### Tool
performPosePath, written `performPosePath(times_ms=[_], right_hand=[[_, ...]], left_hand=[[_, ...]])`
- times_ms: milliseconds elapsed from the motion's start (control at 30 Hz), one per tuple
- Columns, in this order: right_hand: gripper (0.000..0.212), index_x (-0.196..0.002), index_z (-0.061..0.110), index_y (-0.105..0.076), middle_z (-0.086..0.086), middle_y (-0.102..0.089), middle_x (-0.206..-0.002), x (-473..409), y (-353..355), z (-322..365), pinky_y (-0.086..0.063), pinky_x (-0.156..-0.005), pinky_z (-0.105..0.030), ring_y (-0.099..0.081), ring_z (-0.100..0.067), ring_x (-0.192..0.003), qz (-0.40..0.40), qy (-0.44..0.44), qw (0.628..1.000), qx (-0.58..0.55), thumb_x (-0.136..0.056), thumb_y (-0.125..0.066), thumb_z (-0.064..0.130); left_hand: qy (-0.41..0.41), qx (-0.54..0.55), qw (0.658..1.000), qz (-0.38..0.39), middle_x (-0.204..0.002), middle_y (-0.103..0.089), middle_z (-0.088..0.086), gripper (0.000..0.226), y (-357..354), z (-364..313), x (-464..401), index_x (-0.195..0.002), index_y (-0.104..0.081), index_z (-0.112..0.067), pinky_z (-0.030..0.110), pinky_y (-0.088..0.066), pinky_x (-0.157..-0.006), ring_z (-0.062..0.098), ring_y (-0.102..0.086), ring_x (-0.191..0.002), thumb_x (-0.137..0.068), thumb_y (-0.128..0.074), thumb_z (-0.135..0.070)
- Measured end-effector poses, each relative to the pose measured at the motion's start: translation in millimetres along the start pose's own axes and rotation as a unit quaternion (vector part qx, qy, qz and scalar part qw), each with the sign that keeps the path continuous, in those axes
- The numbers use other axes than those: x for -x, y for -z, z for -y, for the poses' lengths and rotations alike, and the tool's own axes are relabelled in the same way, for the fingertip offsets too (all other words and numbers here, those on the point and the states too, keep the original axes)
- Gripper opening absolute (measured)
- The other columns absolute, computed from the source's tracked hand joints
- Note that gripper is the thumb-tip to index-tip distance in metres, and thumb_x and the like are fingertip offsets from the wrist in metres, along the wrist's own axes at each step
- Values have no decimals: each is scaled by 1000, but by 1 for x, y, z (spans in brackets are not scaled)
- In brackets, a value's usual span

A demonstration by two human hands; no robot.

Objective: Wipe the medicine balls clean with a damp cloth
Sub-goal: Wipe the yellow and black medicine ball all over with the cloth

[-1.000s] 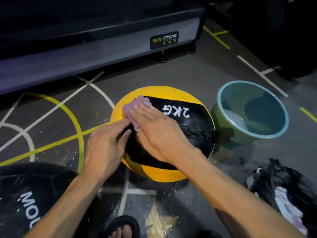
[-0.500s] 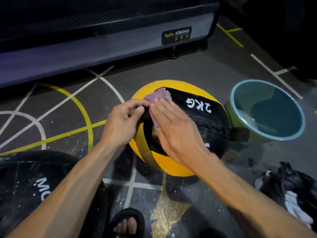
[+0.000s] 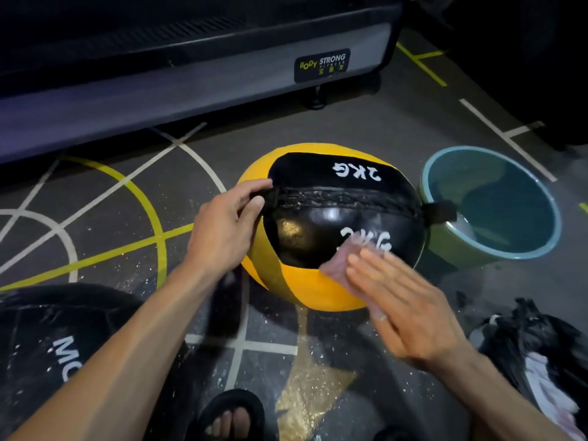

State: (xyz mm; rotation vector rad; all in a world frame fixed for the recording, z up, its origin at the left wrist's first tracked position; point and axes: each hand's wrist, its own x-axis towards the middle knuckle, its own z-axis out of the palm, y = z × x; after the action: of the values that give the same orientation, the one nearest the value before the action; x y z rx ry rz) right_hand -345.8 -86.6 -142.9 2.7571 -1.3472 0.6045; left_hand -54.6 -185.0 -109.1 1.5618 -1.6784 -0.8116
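A yellow and black medicine ball (image 3: 321,218) marked 2KG sits on the gym floor in the middle of the view. My left hand (image 3: 226,230) pinches the black strap tab at the ball's left end between thumb and fingers. My right hand (image 3: 401,303) lies flat with straight fingers on a small pink cloth (image 3: 340,265), pressing it against the ball's near right side, over the lower 2KG print. A second, black medicine ball (image 3: 57,354) with white letters lies at the lower left.
A green bucket (image 3: 451,246) with a blue rim holds water just right of the ball. A dark bag with white rags (image 3: 537,361) lies at the lower right. A treadmill base (image 3: 197,81) runs along the back. My sandalled foot (image 3: 229,418) shows at the bottom.
The ball has rolled toward me, showing its seam and a second 2KG print. My right hand slid the cloth from the top left down to the near right side. My left hand took the strap tab.
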Motion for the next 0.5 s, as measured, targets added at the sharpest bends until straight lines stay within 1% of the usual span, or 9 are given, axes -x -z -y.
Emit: performPosePath(times_ms=[67, 133, 167, 200, 233, 267, 333, 400, 500], right_hand=[[47, -145, 1, -51, -13, -47, -155, -11, 3, -10, -38, -117, -54, -40, -25, -148, -44, -57, 997, -39, -106, -37, 22], [45, -147, 0, -49, -13, -46, -155, -28, 3, -16, -37, -119, -54, -39, -25, -149, -99, -125, 982, -99, -106, -41, 16], [45, -147, 0, -48, -13, -45, -156, -39, 0, -19, -36, -120, -53, -38, -25, -149, -120, -152, 973, -127, -105, -44, 13], [45, -148, 1, -48, -12, -45, -157, -50, -1, -22, -34, -121, -51, -37, -24, -150, -135, -170, 965, -148, -104, -45, 12], [45, -148, 2, -49, -11, -44, -157, -61, -2, -25, -33, -122, -49, -37, -22, -150, -142, -180, 960, -161, -105, -45, 13], [45, -148, 3, -49, -10, -44, -157, -70, -3, -30, -31, -123, -47, -36, -21, -150, -141, -185, 958, -171, -105, -45, 15], [47, -150, 6, -48, -8, -43, -159, -87, -2, -42, -29, -125, -44, -34, -18, -151, -127, -196, 954, -189, -106, -42, 20], [48, -150, 7, -48, -7, -42, -159, -103, 2, -57, -26, -126, -40, -33, -15, -151, -113, -205, 950, -206, -106, -41, 23], [48, -150, 10, -49, -4, -45, -157, -120, 10, -82, -27, -125, -34, -35, -12, -149, -90, -199, 953, -211, -105, -41, 24]], left_hand=[[-12, -57, 998, 6, -126, -72, -9, 39, 1, 0, 1, -145, -54, -45, 42, -45, -111, 17, -63, -124, -108, -50, -33], [-29, -127, 991, 41, -132, -69, 7, 47, -2, -7, -3, -154, -37, -49, 49, -29, -123, 31, -59, -125, -109, -46, -39], [-38, -150, 986, 66, -145, -60, 10, 50, -5, -11, -6, -157, -29, -50, 51, -19, -125, 31, -52, -134, -109, -43, -42], [-46, -167, 981, 87, -160, -44, 8, 53, -6, -15, -9, -158, -24, -51, 53, -13, -126, 27, -41, -146, -109, -42, -44], [-56, -182, 977, 99, -168, -28, 6, 54, -6, -18, -14, -159, -21, -51, 56, -10, -126, 24, -28, -154, -109, -42, -46], [-68, -199, 972, 100, -171, -17, 5, 56, -5, -21, -19, -159, -21, -51, 58, -10, -126, 24, -21, -156, -108, -43, -45], [-102, -235, 964, 79, -172, -12, 5, 57, -4, -24, -30, -158, -29, -49, 62, -12, -124, 28, -18, -156, -106, -50, -43], [-137, -270, 950, 74, -172, -13, 0, 55, -6, -27, -42, -156, -35, -48, 61, -9, -125, 29, -17, -157, -103, -52, -50], [-141, -316, 932, 102, -172, -13, -9, 61, -10, -26, -64, -157, -26, -52, 61, -6, -125, 26, -16, -157, -100, -39, -69]])
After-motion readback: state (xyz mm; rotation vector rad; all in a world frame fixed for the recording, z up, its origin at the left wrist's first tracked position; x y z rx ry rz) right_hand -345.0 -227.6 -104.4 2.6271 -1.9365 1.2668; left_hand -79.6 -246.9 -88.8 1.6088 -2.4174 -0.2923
